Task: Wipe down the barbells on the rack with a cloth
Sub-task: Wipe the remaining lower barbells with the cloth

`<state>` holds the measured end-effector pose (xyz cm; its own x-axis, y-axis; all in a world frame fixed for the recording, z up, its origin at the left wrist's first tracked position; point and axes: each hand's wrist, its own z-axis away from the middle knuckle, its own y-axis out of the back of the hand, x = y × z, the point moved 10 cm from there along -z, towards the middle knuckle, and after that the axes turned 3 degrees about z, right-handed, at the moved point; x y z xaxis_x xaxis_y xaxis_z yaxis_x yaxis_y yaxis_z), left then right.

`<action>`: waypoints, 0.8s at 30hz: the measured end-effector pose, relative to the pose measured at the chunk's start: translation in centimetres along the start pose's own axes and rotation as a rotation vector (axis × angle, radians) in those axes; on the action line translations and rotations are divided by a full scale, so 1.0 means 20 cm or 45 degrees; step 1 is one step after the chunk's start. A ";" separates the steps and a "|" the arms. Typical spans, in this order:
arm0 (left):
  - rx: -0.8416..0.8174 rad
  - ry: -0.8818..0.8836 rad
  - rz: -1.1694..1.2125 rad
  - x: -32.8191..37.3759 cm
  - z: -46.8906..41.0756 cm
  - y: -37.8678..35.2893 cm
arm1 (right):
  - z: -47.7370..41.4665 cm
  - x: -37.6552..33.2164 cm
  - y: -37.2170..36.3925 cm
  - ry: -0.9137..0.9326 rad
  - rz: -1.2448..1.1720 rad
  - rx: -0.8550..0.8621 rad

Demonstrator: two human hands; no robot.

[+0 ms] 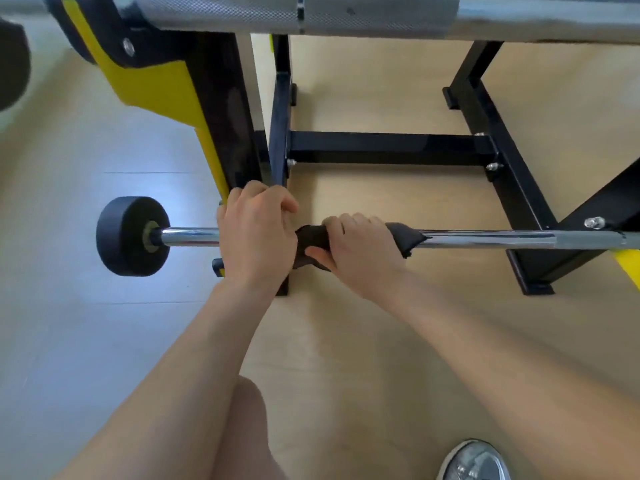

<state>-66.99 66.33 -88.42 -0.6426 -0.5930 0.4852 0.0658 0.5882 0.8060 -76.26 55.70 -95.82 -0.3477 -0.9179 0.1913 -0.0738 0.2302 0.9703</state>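
Cloth: dark cloth [311, 237] wrapped round chrome lower barbell [502, 239], by left upright of black-and-yellow steel rack [391, 147].
Grip: right hand [360, 252] clasps cloth; left hand [256, 233] curls round bar.
Progress: mid-wipe, it seems; knurled grey upper barbell [381, 15] likely remains.

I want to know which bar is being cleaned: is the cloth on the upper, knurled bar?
No, the right hand holds the dark cloth around the lower barbell.

Left hand [256, 233] curled over barbell [485, 239], knuckles up; right hand [360, 251] just at its 3 o'clock, gripping cloth [311, 237] wrapped round same bar; left forearm enters from 7 o'clock, right from 4 o'clock; both bare
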 end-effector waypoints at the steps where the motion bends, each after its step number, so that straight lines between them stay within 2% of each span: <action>1: 0.027 0.018 0.019 -0.03 0.00 0.03 | -0.04 -0.09 0.02 0.060 -0.023 0.009; 3: 0.074 0.106 0.050 -0.14 -0.01 0.10 | -0.13 -0.29 0.08 0.134 -0.097 0.033; 6: 0.129 0.243 0.139 -0.28 0.01 0.16 | -0.25 -0.54 0.09 0.214 -0.118 -0.052; 10: 0.149 0.251 0.226 -0.37 0.02 0.16 | -0.29 -0.61 0.11 0.261 0.000 0.010; 14: 0.122 0.109 0.296 -0.25 0.02 0.12 | -0.19 -0.39 0.11 0.309 -0.084 0.089; 16: 0.074 0.029 0.317 -0.18 0.02 0.08 | -0.07 -0.16 0.05 0.342 0.001 0.081; 20: -0.007 -0.044 0.336 -0.12 0.02 0.00 | 0.16 0.31 0.00 0.099 0.057 0.160; 24: -0.041 -0.070 0.344 -0.01 0.02 -0.07 | 0.10 0.28 -0.02 -0.024 0.008 0.074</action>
<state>-67.31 65.83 -89.86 -0.6386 -0.3858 0.6659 0.2645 0.7026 0.6607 -80.16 51.10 -95.34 -0.3661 -0.9101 0.1942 -0.1257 0.2551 0.9587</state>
